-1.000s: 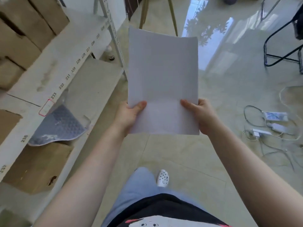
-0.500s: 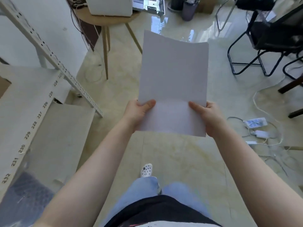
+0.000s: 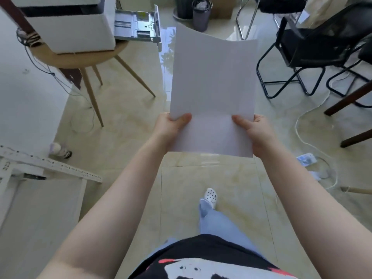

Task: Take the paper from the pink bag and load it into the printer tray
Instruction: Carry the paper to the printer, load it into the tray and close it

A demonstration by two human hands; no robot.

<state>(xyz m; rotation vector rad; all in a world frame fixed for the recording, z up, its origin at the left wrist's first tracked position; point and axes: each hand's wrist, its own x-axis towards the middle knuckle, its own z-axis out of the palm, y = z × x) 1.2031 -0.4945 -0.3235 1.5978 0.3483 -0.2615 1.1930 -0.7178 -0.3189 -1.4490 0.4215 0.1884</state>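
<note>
Both the left hand point(image 3: 171, 125) and right hand point(image 3: 255, 131) grasp the paper point(image 3: 213, 87) by its near edge; its long axis points twelve o'clock, while the open printer tray point(image 3: 138, 25) lies at eleven o'clock, nearer the left hand.

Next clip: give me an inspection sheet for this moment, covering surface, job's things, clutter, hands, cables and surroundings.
Surface: glossy beige tiled floor; round wooden side table at upper left.
Job's things: white paper stack held upright; white printer on the table, its grey paper tray pulled out. Pink bag: nothing seen.
Clutter: dark bin; small bottle on the floor.
Hands: left hand and right hand grip the paper's lower edges.
Cables: white cords and power strip at right; thin wire beside the table.
Surroundings: black folding chair; white metal shelf frame.
</note>
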